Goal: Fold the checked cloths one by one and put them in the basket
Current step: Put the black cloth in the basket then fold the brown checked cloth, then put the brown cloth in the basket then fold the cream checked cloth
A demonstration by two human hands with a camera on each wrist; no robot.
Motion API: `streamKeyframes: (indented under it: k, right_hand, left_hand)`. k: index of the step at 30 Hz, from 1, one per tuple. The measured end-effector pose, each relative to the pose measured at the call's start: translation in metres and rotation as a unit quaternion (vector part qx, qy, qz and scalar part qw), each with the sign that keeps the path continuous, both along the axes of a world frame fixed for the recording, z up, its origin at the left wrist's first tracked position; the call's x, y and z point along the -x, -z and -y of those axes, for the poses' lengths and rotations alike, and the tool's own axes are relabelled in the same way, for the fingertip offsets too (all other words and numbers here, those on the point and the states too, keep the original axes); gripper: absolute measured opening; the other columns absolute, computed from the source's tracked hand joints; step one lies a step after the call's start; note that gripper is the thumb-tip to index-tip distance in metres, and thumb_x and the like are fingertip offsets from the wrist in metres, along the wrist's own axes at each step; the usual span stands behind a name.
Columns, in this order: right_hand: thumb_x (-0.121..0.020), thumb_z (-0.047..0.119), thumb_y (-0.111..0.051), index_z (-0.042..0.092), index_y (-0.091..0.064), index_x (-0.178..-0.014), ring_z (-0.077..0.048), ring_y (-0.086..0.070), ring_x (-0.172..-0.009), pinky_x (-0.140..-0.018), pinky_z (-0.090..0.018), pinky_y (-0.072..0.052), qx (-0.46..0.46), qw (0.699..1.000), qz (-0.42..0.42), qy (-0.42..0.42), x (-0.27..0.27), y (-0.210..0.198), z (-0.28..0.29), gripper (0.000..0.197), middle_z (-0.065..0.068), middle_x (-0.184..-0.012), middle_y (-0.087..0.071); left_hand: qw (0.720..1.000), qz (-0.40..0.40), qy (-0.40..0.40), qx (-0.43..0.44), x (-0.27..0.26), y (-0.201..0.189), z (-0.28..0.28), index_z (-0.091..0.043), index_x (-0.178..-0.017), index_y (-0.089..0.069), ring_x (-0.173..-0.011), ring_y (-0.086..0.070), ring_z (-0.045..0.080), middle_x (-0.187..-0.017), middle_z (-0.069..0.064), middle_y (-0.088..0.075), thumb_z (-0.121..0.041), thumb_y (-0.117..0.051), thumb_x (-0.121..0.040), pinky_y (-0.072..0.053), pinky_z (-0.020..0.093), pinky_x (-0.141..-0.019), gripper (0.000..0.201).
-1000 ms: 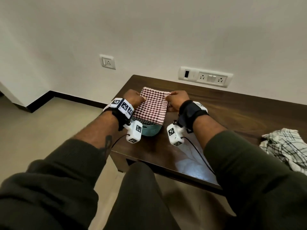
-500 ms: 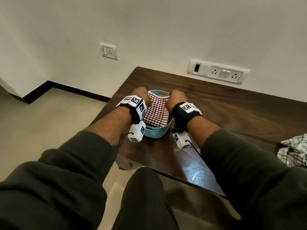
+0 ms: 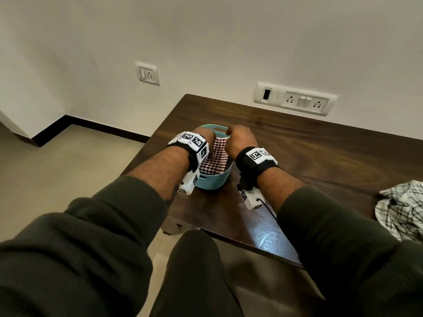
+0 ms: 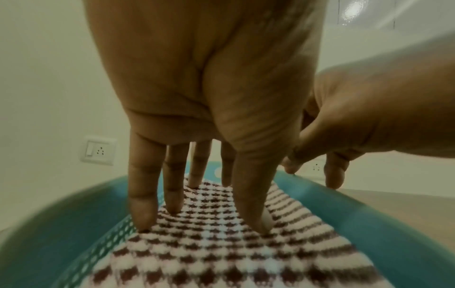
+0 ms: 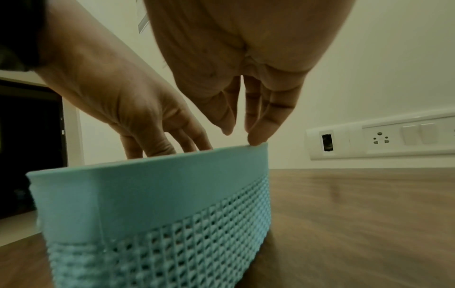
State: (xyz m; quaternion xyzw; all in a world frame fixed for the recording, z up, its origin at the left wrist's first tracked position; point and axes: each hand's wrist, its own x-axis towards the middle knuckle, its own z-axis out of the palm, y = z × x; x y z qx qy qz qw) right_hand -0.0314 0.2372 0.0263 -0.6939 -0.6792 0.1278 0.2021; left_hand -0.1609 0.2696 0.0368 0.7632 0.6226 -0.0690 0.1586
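While you leaned over the dark wooden table (image 3: 297, 152), your left hand (image 4: 209, 97) reached down into the teal basket (image 5: 152, 194), its straight fingers (image 4: 144, 194) pressing the folded red-checked cloth (image 4: 221, 243) lying inside. Your right hand (image 5: 246, 58) hovered beside it, fingers relaxed and holding nothing, one fingertip (image 5: 257, 139) touching the basket's rim. A crumpled black-and-white checked cloth (image 3: 402, 209) lay well apart at the table's right edge.
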Motion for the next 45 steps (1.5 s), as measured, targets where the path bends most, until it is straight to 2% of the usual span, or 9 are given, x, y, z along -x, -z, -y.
streamKeyframes:
  k: [5,11,16,21,29,33,37,40,45]
  right_hand:
    - [-0.089,0.02,-0.059,0.015,-0.07,-0.103,-0.025,-0.062,-0.099,-0.085,-0.033,-0.051,-0.03,0.999,-0.031,-0.023,-0.017,0.011,0.01,0.019,-0.009,-0.107,-0.066]
    - [-0.088,0.025,-0.059,0.016,-0.065,-0.114,-0.025,-0.055,-0.112,-0.097,-0.04,-0.048,-0.023,0.997,-0.064,-0.036,-0.04,0.015,0.036,0.028,-0.007,-0.117,-0.059]
    - [-0.087,0.02,-0.056,0.015,-0.06,-0.125,-0.028,-0.05,-0.122,-0.103,-0.04,-0.044,-0.007,0.999,-0.037,0.02,-0.087,0.016,0.07,0.038,-0.008,-0.131,-0.052]
    - [-0.087,0.023,-0.058,0.014,-0.053,-0.132,-0.036,-0.043,-0.126,-0.106,-0.04,-0.038,0.067,0.992,0.019,0.11,-0.158,0.029,0.122,0.046,-0.013,-0.135,-0.047]
    - [-0.081,0.032,-0.068,0.015,-0.044,-0.137,-0.041,-0.026,-0.138,-0.108,-0.057,-0.032,0.185,0.929,0.069,0.312,-0.291,0.06,0.217,0.063,-0.016,-0.149,-0.031]
    - [-0.08,0.018,-0.064,0.019,-0.03,-0.145,-0.043,-0.016,-0.143,-0.11,-0.066,-0.016,0.142,0.895,0.091,0.413,-0.34,0.07,0.243,0.073,-0.016,-0.157,-0.02]
    - [-0.083,0.009,-0.054,0.017,-0.047,-0.123,-0.037,-0.054,-0.118,-0.107,-0.06,-0.027,0.187,0.898,0.075,0.392,-0.36,0.076,0.258,0.041,-0.014,-0.121,-0.06]
    - [-0.085,0.007,-0.048,0.013,-0.052,-0.111,-0.037,-0.06,-0.11,-0.099,-0.052,-0.04,0.122,0.92,0.071,0.367,-0.35,0.074,0.259,0.027,-0.016,-0.114,-0.063]
    - [-0.09,0.005,-0.047,0.014,-0.049,-0.127,-0.035,-0.06,-0.105,-0.087,-0.038,-0.05,0.019,0.948,-0.107,0.298,-0.305,0.058,0.246,0.039,-0.016,-0.114,-0.063]
  left_hand:
    - [0.997,-0.023,0.061,0.049,-0.009,0.014,0.005,-0.036,-0.13,-0.055,-0.121,-0.058,0.027,-0.131,-0.001,-0.063,-0.045,-0.08,-0.059,-0.045,0.045,-0.104,0.075]
    - [0.995,-0.012,0.097,-0.015,-0.016,0.012,0.034,-0.032,-0.125,-0.049,-0.123,-0.056,0.031,-0.131,0.002,-0.061,-0.067,-0.029,-0.069,-0.04,0.049,-0.107,0.07]
    - [0.995,-0.022,0.08,-0.047,-0.027,-0.023,0.039,-0.023,-0.135,-0.054,-0.12,-0.058,0.03,-0.133,0.008,-0.06,-0.037,-0.06,-0.084,-0.045,0.039,-0.101,0.053]
    - [0.984,-0.032,0.125,-0.121,-0.097,-0.03,0.075,-0.02,-0.13,-0.058,-0.116,-0.06,0.032,-0.13,0.011,-0.059,-0.02,-0.061,-0.087,-0.051,0.039,-0.093,0.044]
    - [0.98,0.001,0.197,0.04,-0.212,0.069,0.174,-0.019,-0.126,-0.057,-0.117,-0.058,0.034,-0.134,0.015,-0.057,-0.047,-0.075,-0.076,-0.048,0.037,-0.094,0.06]
    - [0.983,-0.059,0.154,0.086,-0.232,0.1,0.195,-0.035,-0.152,-0.019,-0.141,-0.015,0.057,-0.162,0.019,-0.005,-0.063,-0.075,-0.065,-0.024,0.062,-0.112,0.107]
    - [0.982,-0.066,0.15,0.095,-0.236,0.1,0.191,-0.037,-0.154,-0.012,-0.14,-0.007,0.061,-0.162,0.02,0.003,-0.062,-0.079,-0.064,-0.021,0.067,-0.112,0.115]
    - [0.983,-0.057,0.145,0.1,-0.234,0.099,0.19,-0.039,-0.153,-0.013,-0.142,-0.005,0.058,-0.163,0.017,0.004,-0.06,-0.08,-0.064,-0.023,0.067,-0.111,0.113]
    - [0.983,-0.059,0.151,0.083,-0.231,0.102,0.19,-0.043,-0.153,-0.011,-0.142,-0.008,0.057,-0.163,0.017,0.002,-0.068,-0.076,-0.06,-0.024,0.064,-0.113,0.116]
